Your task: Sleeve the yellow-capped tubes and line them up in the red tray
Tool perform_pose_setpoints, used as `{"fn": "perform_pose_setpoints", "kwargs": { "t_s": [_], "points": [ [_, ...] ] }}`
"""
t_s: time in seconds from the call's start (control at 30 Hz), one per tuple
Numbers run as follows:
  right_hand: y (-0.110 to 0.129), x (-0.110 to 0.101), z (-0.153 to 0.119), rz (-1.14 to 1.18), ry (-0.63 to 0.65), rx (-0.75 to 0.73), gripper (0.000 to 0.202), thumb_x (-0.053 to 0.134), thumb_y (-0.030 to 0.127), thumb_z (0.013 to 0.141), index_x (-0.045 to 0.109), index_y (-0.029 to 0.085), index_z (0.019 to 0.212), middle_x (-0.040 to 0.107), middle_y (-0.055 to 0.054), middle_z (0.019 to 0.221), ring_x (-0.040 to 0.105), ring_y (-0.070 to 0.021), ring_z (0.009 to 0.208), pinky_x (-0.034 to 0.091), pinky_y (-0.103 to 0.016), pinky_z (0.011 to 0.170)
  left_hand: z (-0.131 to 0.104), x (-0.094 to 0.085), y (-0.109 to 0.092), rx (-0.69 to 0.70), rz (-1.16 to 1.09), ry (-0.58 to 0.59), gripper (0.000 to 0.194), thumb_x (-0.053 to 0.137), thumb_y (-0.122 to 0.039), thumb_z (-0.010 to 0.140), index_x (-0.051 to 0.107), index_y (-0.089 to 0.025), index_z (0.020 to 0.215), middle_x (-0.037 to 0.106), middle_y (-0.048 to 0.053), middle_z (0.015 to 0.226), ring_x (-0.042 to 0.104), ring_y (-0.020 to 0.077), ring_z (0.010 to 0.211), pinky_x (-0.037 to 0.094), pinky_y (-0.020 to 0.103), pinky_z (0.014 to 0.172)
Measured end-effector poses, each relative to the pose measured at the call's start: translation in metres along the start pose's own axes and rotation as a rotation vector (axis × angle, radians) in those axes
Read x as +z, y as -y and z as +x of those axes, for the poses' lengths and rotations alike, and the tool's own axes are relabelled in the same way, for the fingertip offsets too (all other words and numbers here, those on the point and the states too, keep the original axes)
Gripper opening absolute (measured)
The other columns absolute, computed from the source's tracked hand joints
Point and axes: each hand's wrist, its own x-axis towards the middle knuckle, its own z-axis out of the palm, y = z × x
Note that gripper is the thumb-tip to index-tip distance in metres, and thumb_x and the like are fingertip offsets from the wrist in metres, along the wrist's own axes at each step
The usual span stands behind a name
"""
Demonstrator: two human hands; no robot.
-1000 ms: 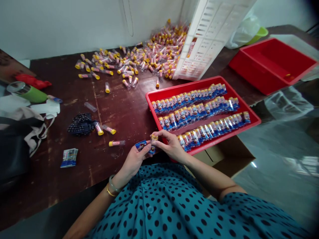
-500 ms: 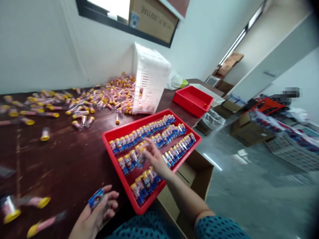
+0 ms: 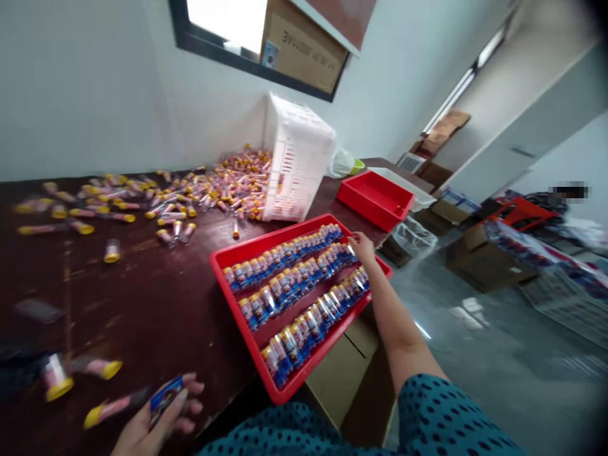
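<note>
A red tray (image 3: 230, 253) holds three rows of small clear tubes (image 3: 289, 342) with yellow caps and blue lower parts. At the right end of the middle row is my right hand (image 3: 363, 248), its fingers bent together at a tube; what they pinch is too small to make out. My left hand (image 3: 164, 415) is left of the tray over the brown table (image 3: 156, 316), fingers curled around a small blue printed packet (image 3: 165, 398). Beside it lies a yellow-capped tube (image 3: 111, 410).
Many pink, yellow-capped tubes (image 3: 242, 180) spill from a tipped white basket (image 3: 298, 164) by the wall. A smaller red bin (image 3: 375, 199) stands behind the tray. An open cardboard box (image 3: 339, 373) is below the tray's front edge.
My right hand has moved from the middle of the tray to its far right end. My left hand still has the blue packet. The view has shifted slightly.
</note>
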Motion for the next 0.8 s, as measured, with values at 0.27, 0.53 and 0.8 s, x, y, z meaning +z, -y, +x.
{"fn": "perform_pose_setpoints", "kwargs": {
  "t_s": [0.27, 0.53, 0.8],
  "points": [
    [0.154, 0.126, -0.064, 0.357, 0.560, -0.496, 0.023, 0.068, 0.032, 0.086, 0.071, 0.020, 0.105, 0.074, -0.011, 0.097, 0.066, -0.0185, 0.079, 0.046, -0.029, 0.071, -0.029, -0.011, 0.000, 0.042, -0.158, 0.053, 0.048, 0.075, -0.053, 0.073, 0.067, -0.014, 0.099, 0.072, 0.010, 0.085, 0.065, 0.0184, 0.063, 0.049, 0.026, 0.046],
    [0.328, 0.257, -0.312, -0.153, 1.122, -1.013, 0.036, 0.068, 0.034, 0.085, 0.060, 0.014, 0.114, 0.071, -0.016, 0.107, 0.069, -0.0253, 0.094, 0.049, -0.030, 0.077, -0.054, -0.055, 0.006, 0.181, -0.252, -0.126, 0.037, 0.069, -0.049, 0.081, 0.065, -0.014, 0.092, 0.068, 0.006, 0.081, 0.064, 0.0155, 0.062, 0.049, 0.024, 0.049],
    [0.303, 0.242, -0.276, -0.001, 1.162, -0.995, 0.019, 0.054, 0.012, 0.088, 0.067, 0.015, 0.101, 0.064, -0.011, 0.109, 0.064, -0.0188, 0.095, 0.048, -0.030, 0.088, -0.056, -0.098, 0.013, 0.186, -0.294, -0.230, 0.039, 0.073, -0.048, 0.076, 0.064, -0.013, 0.091, 0.074, 0.010, 0.088, 0.068, 0.0165, 0.064, 0.050, 0.023, 0.048]
  ]
}}
